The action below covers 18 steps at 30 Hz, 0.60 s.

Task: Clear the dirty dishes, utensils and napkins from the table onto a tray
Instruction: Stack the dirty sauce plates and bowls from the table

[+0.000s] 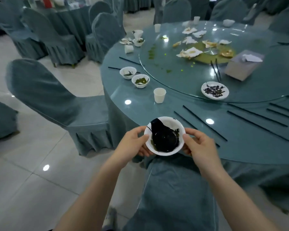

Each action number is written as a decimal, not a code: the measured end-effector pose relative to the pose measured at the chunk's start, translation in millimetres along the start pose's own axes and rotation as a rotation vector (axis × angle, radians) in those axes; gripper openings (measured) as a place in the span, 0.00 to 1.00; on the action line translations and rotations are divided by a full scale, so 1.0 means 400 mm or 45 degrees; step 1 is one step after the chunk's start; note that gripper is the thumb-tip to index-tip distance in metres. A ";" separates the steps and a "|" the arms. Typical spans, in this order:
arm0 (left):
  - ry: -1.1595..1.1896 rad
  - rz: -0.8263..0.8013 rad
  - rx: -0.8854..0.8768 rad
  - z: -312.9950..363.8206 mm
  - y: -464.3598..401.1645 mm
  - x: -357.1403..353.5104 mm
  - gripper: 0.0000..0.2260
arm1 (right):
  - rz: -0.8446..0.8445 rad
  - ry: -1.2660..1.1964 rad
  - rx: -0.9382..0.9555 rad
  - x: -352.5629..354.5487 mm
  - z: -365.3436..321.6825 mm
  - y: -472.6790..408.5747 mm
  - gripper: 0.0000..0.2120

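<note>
White bowl (164,136) of dark residue between left hand (134,143) and right hand (200,148).

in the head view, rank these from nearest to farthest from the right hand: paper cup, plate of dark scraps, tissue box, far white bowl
From the right hand:
1. Paper cup, on the table's near edge, up and to the left.
2. Plate of dark scraps, on the turntable's near rim; close to the cup's range, so that pair is nearly tied.
3. Tissue box, right side of the turntable.
4. Far white bowl, at the table's far edge.
</note>
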<state>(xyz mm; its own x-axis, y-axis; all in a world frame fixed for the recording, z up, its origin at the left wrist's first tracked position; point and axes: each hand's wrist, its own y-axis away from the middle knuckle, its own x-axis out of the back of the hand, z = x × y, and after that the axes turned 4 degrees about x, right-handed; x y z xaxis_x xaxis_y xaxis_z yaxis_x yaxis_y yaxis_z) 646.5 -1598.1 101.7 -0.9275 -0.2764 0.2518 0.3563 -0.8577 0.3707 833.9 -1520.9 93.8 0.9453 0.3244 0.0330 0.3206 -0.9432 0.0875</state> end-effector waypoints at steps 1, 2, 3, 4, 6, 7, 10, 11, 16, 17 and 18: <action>0.001 -0.023 -0.002 -0.007 -0.018 0.026 0.12 | 0.021 -0.008 -0.017 -0.028 0.005 -0.005 0.08; 0.005 -0.054 -0.006 -0.017 -0.040 0.059 0.13 | 0.048 -0.002 -0.026 -0.063 0.012 -0.013 0.08; 0.012 -0.082 -0.013 -0.029 -0.062 0.098 0.13 | 0.075 0.020 -0.027 -0.104 0.018 -0.023 0.08; 0.019 -0.100 -0.022 -0.040 -0.081 0.137 0.13 | 0.092 0.040 -0.030 -0.145 0.023 -0.033 0.08; 0.036 -0.119 -0.032 -0.059 -0.119 0.221 0.13 | 0.104 0.045 -0.047 -0.232 0.028 -0.056 0.09; 0.049 -0.120 -0.031 -0.072 -0.137 0.273 0.13 | 0.102 0.055 -0.053 -0.286 0.032 -0.073 0.09; 0.086 -0.082 -0.020 -0.098 -0.174 0.414 0.14 | 0.086 0.055 -0.085 -0.427 0.027 -0.117 0.11; 0.107 -0.061 -0.019 -0.100 -0.185 0.457 0.13 | 0.071 0.054 -0.091 -0.468 0.023 -0.132 0.11; 0.125 0.043 -0.040 -0.084 -0.270 0.672 0.12 | 0.064 0.080 -0.104 -0.647 0.005 -0.220 0.09; 0.127 0.070 -0.054 -0.078 -0.287 0.698 0.12 | 0.071 0.088 -0.105 -0.665 0.002 -0.239 0.09; 0.130 0.096 -0.065 -0.071 -0.302 0.720 0.12 | 0.077 0.093 -0.108 -0.676 0.000 -0.256 0.09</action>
<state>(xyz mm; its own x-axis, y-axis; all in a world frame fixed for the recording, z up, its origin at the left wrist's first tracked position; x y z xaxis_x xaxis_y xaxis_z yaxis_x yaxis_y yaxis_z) 333.1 -1586.3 104.0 -0.9060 -0.3811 0.1841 0.4214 -0.8532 0.3075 545.3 -1512.1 75.7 0.9549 0.2744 0.1131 0.2540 -0.9527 0.1667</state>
